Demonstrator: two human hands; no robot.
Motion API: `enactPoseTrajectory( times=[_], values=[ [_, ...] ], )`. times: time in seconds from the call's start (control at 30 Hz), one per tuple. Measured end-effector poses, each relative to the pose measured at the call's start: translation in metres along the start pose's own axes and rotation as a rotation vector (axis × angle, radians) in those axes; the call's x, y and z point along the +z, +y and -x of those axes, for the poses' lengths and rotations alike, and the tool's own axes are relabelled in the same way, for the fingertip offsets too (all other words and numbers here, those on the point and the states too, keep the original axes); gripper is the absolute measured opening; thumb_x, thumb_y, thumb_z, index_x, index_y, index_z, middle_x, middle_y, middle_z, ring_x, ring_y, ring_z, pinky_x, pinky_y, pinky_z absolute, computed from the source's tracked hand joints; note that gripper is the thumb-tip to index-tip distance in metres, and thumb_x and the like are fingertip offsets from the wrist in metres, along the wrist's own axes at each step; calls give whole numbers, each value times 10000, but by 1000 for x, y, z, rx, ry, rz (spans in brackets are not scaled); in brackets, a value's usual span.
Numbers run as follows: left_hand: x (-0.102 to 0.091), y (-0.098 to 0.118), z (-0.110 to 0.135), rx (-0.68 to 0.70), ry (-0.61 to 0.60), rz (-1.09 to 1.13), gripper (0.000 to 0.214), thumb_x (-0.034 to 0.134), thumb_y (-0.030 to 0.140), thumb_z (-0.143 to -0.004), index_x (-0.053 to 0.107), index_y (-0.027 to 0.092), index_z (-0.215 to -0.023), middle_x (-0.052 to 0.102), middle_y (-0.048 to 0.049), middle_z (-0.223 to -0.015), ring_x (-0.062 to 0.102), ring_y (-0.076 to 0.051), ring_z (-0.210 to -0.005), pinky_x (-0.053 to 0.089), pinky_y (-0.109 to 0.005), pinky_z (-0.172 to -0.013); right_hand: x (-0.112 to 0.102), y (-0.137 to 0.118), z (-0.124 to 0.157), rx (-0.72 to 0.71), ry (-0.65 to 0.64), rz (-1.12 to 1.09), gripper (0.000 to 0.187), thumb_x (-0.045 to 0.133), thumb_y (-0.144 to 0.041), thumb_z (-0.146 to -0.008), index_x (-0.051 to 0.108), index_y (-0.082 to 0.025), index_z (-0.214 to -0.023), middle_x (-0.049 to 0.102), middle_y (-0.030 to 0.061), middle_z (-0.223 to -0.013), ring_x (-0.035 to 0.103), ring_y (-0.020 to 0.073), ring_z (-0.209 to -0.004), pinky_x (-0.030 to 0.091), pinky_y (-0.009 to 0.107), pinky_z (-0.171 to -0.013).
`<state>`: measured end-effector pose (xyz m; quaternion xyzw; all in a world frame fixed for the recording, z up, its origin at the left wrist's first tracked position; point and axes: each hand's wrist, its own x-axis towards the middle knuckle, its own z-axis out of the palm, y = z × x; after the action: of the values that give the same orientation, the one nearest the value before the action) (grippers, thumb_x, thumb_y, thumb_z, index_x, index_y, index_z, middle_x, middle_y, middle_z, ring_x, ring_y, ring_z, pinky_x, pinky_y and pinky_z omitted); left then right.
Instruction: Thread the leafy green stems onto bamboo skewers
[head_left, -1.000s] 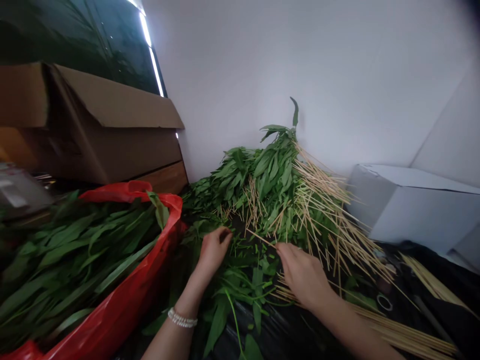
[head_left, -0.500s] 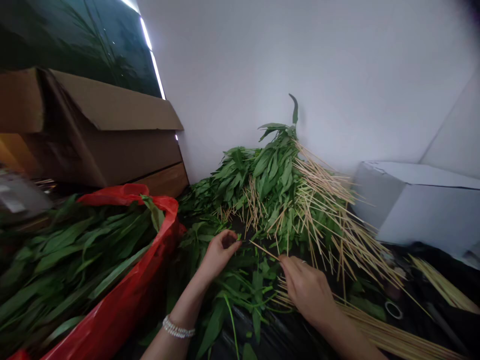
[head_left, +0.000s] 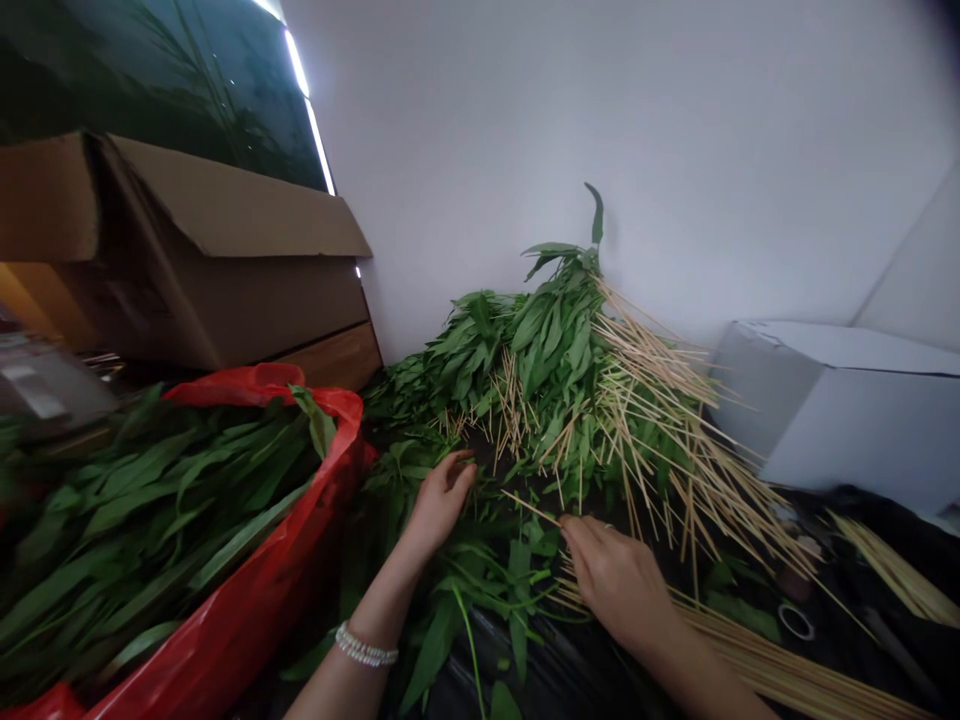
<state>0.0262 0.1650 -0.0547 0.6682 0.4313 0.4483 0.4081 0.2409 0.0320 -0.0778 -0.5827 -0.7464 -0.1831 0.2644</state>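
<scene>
One thin skewer [head_left: 529,505] is pinched in the right hand [head_left: 615,580], just in front of the leaf pile [head_left: 570,370]; the left hand [head_left: 439,500], half open, lays its fingertips on loose leaves [head_left: 480,570] at the foot of this pile.

The bamboo skewer [head_left: 529,505] is thin, pale and bare. It is slightly tilted, with its free tip pointing up and to the left. The loose green leaves [head_left: 487,575] are long and narrow, and they lie spread in a low heap just under it.
</scene>
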Motion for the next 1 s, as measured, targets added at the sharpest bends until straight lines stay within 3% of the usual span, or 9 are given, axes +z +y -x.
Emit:
enactPoseTrajectory(
  times=[0.13,0.23,0.4,0.57,0.7,0.77,0.87,0.93,1.0],
  values=[
    [-1,1,2,195,49,-271,185,659,295,-757,677,176,-897,673,-67,-931,616,-196,-835,449,-286,-742,0,0,0,10,-21,17,245,350,-153,-959,590,-202,-953,630,11,-748,619,148,-671,339,266,-594],
    [0,8,6,232,-59,-399,143,645,300,-780,689,170,-740,663,-49,-792,602,-189,-765,429,-273,-689,0,1,0,14,-40,36,244,354,-154,-957,591,-204,-931,628,9,-745,616,150,-663,329,270,-586],
    [2,15,10,237,-235,-392,208,605,350,-830,708,173,-802,688,-42,-799,617,-184,-756,440,-271,-696,-2,1,-1,15,-14,51,254,347,-174,-969,596,-203,-930,624,3,-732,605,143,-632,312,268,-571],
    [1,7,6,193,-63,-392,191,517,218,-855,693,183,-923,709,-66,-959,634,-209,-915,442,-304,-821,-3,3,-2,10,27,45,268,346,-190,-977,595,-206,-880,612,-4,-702,599,142,-615,305,269,-565],
    [-2,5,4,135,-14,-388,151,523,193,-830,670,177,-865,693,-49,-850,623,-194,-814,436,-292,-752,-3,3,-2,12,23,39,265,352,-191,-976,590,-208,-862,603,-10,-693,594,142,-610,307,271,-571],
    [-7,12,6,89,-132,-281,103,599,254,-799,646,163,-790,643,-16,-726,578,-161,-685,418,-260,-650,-4,3,-2,13,20,41,258,356,-189,-974,593,-208,-874,600,-12,-694,593,145,-610,308,274,-572],
    [-20,32,13,-2,-582,-124,219,735,345,-700,657,148,-757,584,20,-669,509,-123,-615,379,-226,-572,-4,3,-2,18,15,53,259,354,-188,-974,596,-205,-882,601,-11,-698,593,146,-610,308,275,-571],
    [-30,47,20,16,-826,-152,275,792,353,-639,702,159,-811,592,17,-740,516,-126,-673,385,-222,-599,-5,4,-3,22,13,57,265,351,-191,-976,596,-204,-876,603,-11,-698,590,144,-606,306,275,-569],
    [-36,58,27,100,-908,-262,294,811,347,-616,727,192,-852,600,10,-809,532,-148,-765,402,-231,-659,-5,4,-3,27,11,56,271,349,-196,-978,592,-205,-859,604,-10,-694,588,143,-606,304,273,-568]
  ],
)
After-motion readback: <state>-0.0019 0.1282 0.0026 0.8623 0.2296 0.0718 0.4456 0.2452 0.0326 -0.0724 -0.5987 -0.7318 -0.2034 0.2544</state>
